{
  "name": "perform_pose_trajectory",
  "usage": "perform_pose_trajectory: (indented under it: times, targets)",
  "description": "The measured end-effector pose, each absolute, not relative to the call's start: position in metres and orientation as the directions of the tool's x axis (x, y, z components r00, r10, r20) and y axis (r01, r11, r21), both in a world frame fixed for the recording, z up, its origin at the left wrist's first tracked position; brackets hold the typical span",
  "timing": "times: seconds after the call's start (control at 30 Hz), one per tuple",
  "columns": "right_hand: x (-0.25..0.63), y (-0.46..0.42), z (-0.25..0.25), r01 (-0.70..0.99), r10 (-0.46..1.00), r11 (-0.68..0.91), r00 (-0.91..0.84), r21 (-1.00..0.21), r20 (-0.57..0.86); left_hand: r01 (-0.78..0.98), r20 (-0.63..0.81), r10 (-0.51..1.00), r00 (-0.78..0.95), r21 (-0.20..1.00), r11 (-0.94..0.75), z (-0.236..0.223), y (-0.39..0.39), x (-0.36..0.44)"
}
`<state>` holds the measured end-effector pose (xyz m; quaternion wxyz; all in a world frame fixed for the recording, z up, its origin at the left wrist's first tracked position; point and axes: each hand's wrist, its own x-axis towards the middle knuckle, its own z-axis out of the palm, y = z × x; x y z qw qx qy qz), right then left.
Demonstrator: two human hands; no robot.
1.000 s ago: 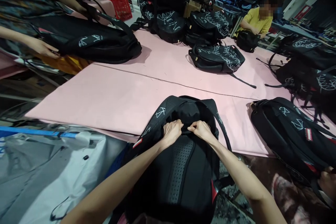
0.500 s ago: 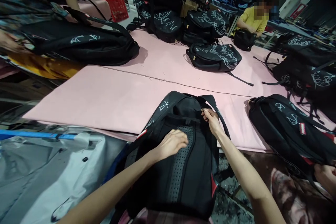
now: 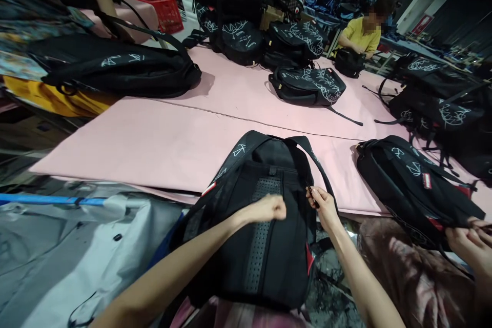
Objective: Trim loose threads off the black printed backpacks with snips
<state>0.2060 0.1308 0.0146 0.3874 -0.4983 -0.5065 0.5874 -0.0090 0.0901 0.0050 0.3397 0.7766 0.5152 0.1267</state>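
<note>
A black backpack [image 3: 226,246] lies back panel up in front of me, its top on the pink table and its lower end towards my lap. My left hand [image 3: 271,208] is closed in a fist over the perforated strip of the back panel; whatever it may hold is hidden. At the right edge of the panel, beside the shoulder strap [image 3: 325,171], the fingers of my right hand [image 3: 323,202] pinch a small, thin dark thing too small to name. White line drawings and a red-white tag mark the left strap.
Other black backpacks lie on the pink table [image 3: 154,143], one close on the right [image 3: 403,179] with another person's hands [image 3: 469,241] at it. At the left, a person handles a long black backpack [image 3: 126,66]. Grey-white fabric [image 3: 96,251] hangs at the lower left.
Both hands have left the backpack's top opening. My left hand has moved down and closed into a fist; my right hand has moved right, then down along the edge.
</note>
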Motion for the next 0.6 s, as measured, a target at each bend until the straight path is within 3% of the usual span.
perform_pose_trajectory:
  times: [0.07,0.1,0.17,0.23,0.3,0.47,0.6]
  targets:
    - [0.213,0.128,0.010,0.111,0.965,-0.171,-0.182,-0.979,-0.189,0.552,-0.210,0.713,0.669,0.783,-0.288,0.012,0.076,-0.017]
    - [0.215,0.127,0.008,0.141,0.966,-0.161,-0.179,-0.977,-0.185,0.515,-0.213,0.687,0.695,0.814,-0.269,0.014,0.072,-0.020]
    - [0.214,0.127,0.004,0.178,0.969,-0.145,-0.175,-0.973,-0.177,0.588,-0.194,0.826,0.529,0.786,-0.192,0.014,0.074,-0.023]
    - [0.209,0.128,0.000,0.178,0.975,-0.136,-0.148,-0.975,-0.163,0.727,-0.105,0.975,0.195,0.683,-0.072,0.009,0.085,-0.018]
    - [0.206,0.127,-0.002,0.169,0.983,-0.125,-0.111,-0.978,-0.145,0.783,-0.051,0.998,0.049,0.621,-0.006,0.002,0.101,-0.010]
    - [0.215,0.112,0.004,0.174,0.986,-0.112,-0.105,-0.978,-0.132,0.800,-0.087,0.994,0.064,0.600,0.001,-0.004,0.126,0.012]
    - [0.237,0.091,0.011,0.124,0.981,-0.170,-0.074,-0.978,-0.180,0.748,-0.211,0.949,0.234,0.662,-0.037,0.011,0.121,-0.001]
